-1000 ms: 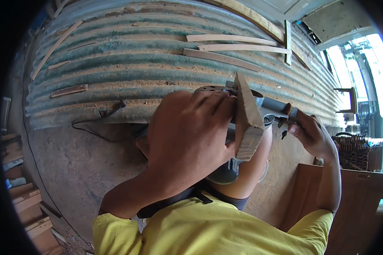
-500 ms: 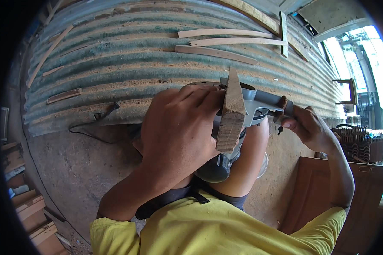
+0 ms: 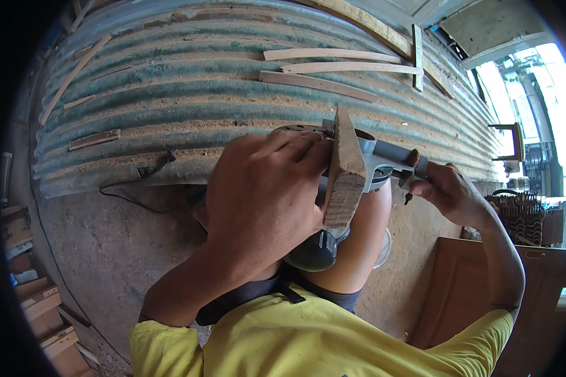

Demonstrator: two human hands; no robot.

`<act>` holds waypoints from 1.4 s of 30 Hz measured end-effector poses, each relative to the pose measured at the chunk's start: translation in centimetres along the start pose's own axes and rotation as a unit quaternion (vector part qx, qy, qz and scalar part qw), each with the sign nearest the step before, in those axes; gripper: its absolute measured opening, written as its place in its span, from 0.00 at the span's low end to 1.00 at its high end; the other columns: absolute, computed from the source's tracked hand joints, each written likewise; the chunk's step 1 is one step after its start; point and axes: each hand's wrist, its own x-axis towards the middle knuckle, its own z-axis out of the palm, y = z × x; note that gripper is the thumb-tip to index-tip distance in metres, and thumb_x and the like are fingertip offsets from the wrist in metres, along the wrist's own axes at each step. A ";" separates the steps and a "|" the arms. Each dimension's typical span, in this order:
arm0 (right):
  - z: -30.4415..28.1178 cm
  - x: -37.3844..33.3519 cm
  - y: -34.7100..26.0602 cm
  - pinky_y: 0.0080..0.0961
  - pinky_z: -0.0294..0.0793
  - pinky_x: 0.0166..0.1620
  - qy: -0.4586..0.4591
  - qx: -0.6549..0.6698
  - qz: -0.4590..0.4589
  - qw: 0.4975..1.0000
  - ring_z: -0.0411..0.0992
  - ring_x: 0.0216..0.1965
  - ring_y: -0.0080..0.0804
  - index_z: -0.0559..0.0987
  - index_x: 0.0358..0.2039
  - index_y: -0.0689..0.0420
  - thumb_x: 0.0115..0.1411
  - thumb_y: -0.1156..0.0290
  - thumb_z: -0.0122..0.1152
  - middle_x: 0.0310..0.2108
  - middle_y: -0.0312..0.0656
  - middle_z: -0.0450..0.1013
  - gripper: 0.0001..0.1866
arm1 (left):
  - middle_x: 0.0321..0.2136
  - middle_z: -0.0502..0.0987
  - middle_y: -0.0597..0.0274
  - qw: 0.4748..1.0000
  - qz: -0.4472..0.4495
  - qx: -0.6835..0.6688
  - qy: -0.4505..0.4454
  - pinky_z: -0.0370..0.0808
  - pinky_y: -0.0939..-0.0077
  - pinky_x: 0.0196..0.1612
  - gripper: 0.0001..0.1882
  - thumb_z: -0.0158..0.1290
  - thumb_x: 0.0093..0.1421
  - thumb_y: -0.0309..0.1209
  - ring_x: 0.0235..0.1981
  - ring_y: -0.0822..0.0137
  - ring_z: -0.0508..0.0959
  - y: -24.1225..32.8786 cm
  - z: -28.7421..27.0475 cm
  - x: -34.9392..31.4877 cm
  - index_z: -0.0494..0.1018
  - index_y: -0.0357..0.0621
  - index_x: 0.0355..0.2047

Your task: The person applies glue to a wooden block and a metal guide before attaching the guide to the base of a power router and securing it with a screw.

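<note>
Over my lap, a grey and black power tool (image 3: 383, 158) rests near my bare leg, its rounded black end (image 3: 314, 252) toward me. A short, thick wooden block (image 3: 347, 169) stands upright against it, cut end grain facing me. My left hand (image 3: 267, 185) is closed at the block's left side, fingers bent over its far part; the thumb is mostly hidden. At the tool's right end, my right hand (image 3: 449, 193) wraps around its grey handle. Any cutting part is hidden behind the block and my left hand.
Beyond my knees lies a corrugated metal sheet (image 3: 188, 81) dusted with sawdust, with several thin wood strips (image 3: 333, 55) on it. A black cord (image 3: 129, 186) lies at the left. A brown wooden panel (image 3: 484, 289) is at right, near stacked ridged pieces (image 3: 519, 217).
The whole view shifts slightly. Both hands keep their holds, and the block and tool stay together, with the block tilted a little differently.
</note>
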 end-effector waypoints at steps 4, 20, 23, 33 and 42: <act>-0.5 0.0 -0.2 0.40 0.73 0.37 0.008 0.016 -0.022 1.000 0.76 0.28 0.45 0.80 0.44 0.60 0.72 0.50 0.62 0.28 0.48 0.78 0.22 | 0.47 0.85 0.46 0.999 0.035 -0.012 -0.040 0.79 0.57 0.59 0.32 0.74 0.53 0.41 0.48 0.49 0.85 -1.7 -1.3 -0.1 0.80 0.36 0.55; 0.2 -0.4 0.6 0.22 0.63 0.31 0.015 0.116 0.089 0.989 0.60 0.27 0.16 0.80 0.55 0.64 0.71 0.38 0.60 0.25 0.29 0.70 0.36 | 0.42 0.81 0.54 0.951 -0.065 -0.294 -0.072 0.74 0.65 0.56 0.16 0.47 0.69 0.32 0.48 0.59 0.80 -9.7 0.7 1.7 0.82 0.36 0.45; 0.0 -0.8 1.1 0.20 0.63 0.31 0.009 0.133 0.118 0.984 0.60 0.27 0.15 0.80 0.54 0.64 0.72 0.42 0.60 0.26 0.30 0.72 0.33 | 0.43 0.81 0.54 0.957 -0.050 -0.275 -0.074 0.74 0.66 0.56 0.17 0.47 0.69 0.31 0.49 0.60 0.80 -9.7 1.0 2.0 0.82 0.35 0.46; 0.1 -1.1 -0.7 0.25 0.66 0.37 0.023 0.081 0.088 0.993 0.64 0.32 0.19 0.79 0.56 0.64 0.73 0.43 0.58 0.30 0.32 0.74 0.33 | 0.47 0.79 0.56 0.921 -0.119 -0.341 -0.143 0.75 0.68 0.58 0.17 0.49 0.68 0.30 0.51 0.62 0.80 -9.6 -0.2 2.3 0.83 0.36 0.49; 0.5 -1.4 -1.2 0.26 0.70 0.45 0.029 0.108 0.087 0.990 0.66 0.38 0.21 0.80 0.54 0.65 0.72 0.45 0.59 0.36 0.36 0.78 0.31 | 0.46 0.79 0.55 0.925 -0.117 -0.326 -0.158 0.77 0.68 0.51 0.17 0.50 0.68 0.32 0.45 0.64 0.80 -9.1 -0.5 2.8 0.82 0.37 0.49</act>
